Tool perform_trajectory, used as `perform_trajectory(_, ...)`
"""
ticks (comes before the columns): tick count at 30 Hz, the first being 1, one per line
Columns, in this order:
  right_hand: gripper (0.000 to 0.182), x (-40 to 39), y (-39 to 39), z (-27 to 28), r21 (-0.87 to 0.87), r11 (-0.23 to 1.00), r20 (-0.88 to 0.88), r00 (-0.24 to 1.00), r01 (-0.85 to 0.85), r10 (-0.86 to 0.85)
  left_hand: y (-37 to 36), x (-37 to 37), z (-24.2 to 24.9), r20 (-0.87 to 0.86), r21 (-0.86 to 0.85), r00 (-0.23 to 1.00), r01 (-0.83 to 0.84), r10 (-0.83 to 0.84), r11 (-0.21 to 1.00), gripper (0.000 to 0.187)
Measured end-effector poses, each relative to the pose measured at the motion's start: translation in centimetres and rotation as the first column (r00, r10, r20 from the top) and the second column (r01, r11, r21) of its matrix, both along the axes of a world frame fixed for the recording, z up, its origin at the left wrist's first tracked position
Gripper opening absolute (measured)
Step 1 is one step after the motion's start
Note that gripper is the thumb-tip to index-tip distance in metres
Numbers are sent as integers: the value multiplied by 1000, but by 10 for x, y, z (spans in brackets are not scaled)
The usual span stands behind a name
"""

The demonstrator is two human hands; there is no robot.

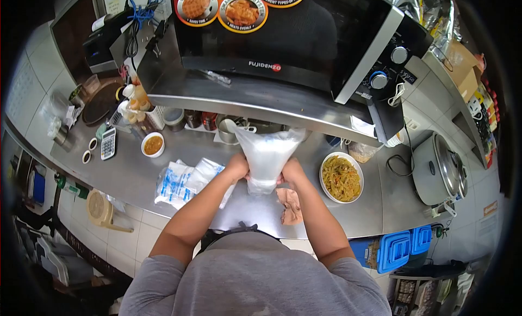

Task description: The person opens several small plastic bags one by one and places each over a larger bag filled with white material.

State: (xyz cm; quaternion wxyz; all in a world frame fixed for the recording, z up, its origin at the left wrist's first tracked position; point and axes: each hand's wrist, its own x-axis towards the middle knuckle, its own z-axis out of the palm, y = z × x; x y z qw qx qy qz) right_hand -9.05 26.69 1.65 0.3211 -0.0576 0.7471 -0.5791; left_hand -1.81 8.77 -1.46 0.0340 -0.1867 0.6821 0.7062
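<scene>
In the head view, my left hand [238, 167] and my right hand [292, 170] hold a translucent plastic bag [267, 150] from its two sides. Its top flares wide and its lower end is narrower and bunched. Most of my fingers are hidden behind the film, and what is inside, if anything, cannot be made out. Left of my left hand lie flat plastic bags with blue print [182, 180]. A crumpled brownish-pink paper or cloth [289, 205] rests below my right hand. To the right stands a white bowl of noodle-like strips [341, 177].
A microwave [261, 44] sits on the raised steel shelf [250, 107] ahead. A small bowl of sauce [153, 145], a calculator [109, 144] and bottles [136, 101] stand left. A rice cooker [437, 166] is at far right; blue-lidded bins [393, 252] are below the counter.
</scene>
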Motion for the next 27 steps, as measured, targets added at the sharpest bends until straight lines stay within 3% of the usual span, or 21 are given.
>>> perform_trajectory(3, 17, -4, 0, -28, 39, 998, 92, 994, 56, -60, 2, 1, -22, 143, 110, 990, -10, -6, 994, 23)
perform_trajectory(5, 19, -10, 7, -49, -161, 979, 285, 955, 129, -79, 8, 13, -28, 183, 83, 983, -7, -8, 997, 28)
perform_trajectory(7, 20, -3, 11, -53, -173, 976, 316, 946, 133, -73, 20, 31, -36, 85, -179, 995, 67, -53, 982, 35)
perform_trajectory(8, 21, -5, 14, -51, -182, 973, 339, 938, 140, -72, 28, 37, -37, 77, -177, 996, 63, -50, 982, 35)
perform_trajectory(10, 22, -2, 14, -38, -163, 975, 318, 944, 149, -91, 35, 52, -34, -284, -98, 958, 20, -47, 995, 41)
perform_trajectory(12, 22, 11, 22, -37, -122, 978, 330, 937, 166, -118, 43, 65, -18, -422, -40, 906, 20, -35, 999, 48)
perform_trajectory(14, 20, 13, 27, -36, -393, 870, 555, 831, 299, -34, 48, 59, 4, -429, -199, 896, 27, -112, 980, 59)
perform_trajectory(15, 20, 15, 33, -35, -392, 871, 557, 830, 296, -31, 50, 58, 6, -427, -198, 898, 24, -108, 980, 59)
perform_trajectory(17, 32, 22, 48, -28, -605, 670, 662, 739, 431, 123, 53, 54, 7, -500, -340, 866, -174, -21, 924, 57)
perform_trajectory(21, 40, 48, 51, -23, -495, 719, 663, 747, 488, -50, 51, 49, -25, -485, -407, 874, -250, 24, 879, 58)
perform_trajectory(23, 35, 62, 45, -29, -479, 744, 493, 844, 466, -211, 47, 45, -36, -441, -359, 897, -158, -18, 920, 73)
perform_trajectory(24, 35, 66, 42, -34, -473, 742, 499, 839, 474, -218, 46, 43, -41, -434, -357, 901, -149, -22, 922, 73)
perform_trajectory(26, 32, 73, 36, -49, -412, 824, 200, 921, 390, -335, 47, 43, -48, -457, -300, 889, -153, -2, 942, 80)
perform_trajectory(27, 32, 74, 34, -54, -406, 825, 203, 919, 393, -338, 49, 45, -51, -454, -296, 891, -149, -1, 943, 80)
